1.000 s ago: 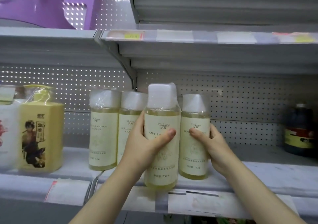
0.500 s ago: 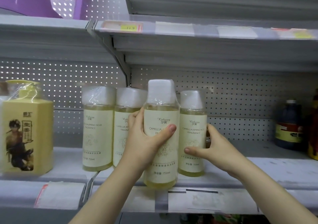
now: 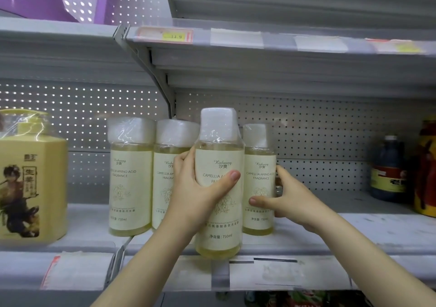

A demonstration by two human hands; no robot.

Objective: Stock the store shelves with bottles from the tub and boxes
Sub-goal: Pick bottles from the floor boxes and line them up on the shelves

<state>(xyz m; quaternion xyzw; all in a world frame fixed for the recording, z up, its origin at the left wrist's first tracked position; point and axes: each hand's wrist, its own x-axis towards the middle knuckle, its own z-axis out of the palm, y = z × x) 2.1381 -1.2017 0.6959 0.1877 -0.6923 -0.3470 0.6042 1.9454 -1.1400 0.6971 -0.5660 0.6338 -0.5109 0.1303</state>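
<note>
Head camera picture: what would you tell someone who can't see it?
A person's left hand grips a pale yellow camellia bottle at the shelf edge, while the right hand holds a matching bottle behind it. Two more bottles stand to the left.

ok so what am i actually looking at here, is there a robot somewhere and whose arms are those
There is no robot here. The arms belong to a person, and the single picture comes from a wide-angle camera worn on their head, looking forward and down at a store shelf.

The left hand grips the front bottle, which is pale yellow with a white cap, at the shelf's front edge. The right hand holds the back bottle, just behind it and to its right.

A third bottle and a fourth bottle of the same kind stand upright to the left. A yellow jug stands at the far left and a dark bottle at the far right.
</note>
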